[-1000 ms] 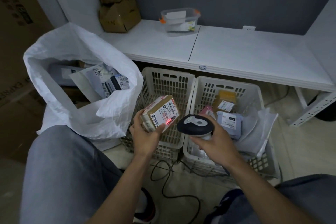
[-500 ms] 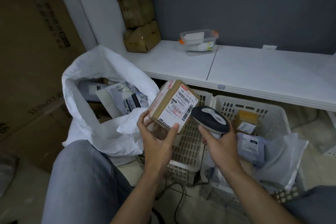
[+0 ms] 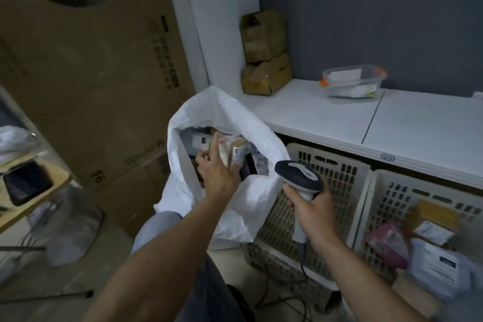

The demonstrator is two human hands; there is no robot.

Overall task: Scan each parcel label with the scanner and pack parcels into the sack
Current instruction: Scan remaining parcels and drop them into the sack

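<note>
I have one view only, from the head camera: it looks forward and down, turned left toward the white sack (image 3: 230, 123), close over both forearms, with the shelf (image 3: 392, 123) at right.

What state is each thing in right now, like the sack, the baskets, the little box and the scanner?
White woven plastic sack: mouth open, parcels inside.
Small brown cardboard parcel: gripped by left hand, inside the sack's mouth.
Black-and-grey handheld scanner: held upright in right hand, corded.
Nearer white slotted plastic basket: contents not visible.
Farther white basket: holds parcels.
Clear plastic tub: lidless, on white shelf.
</note>
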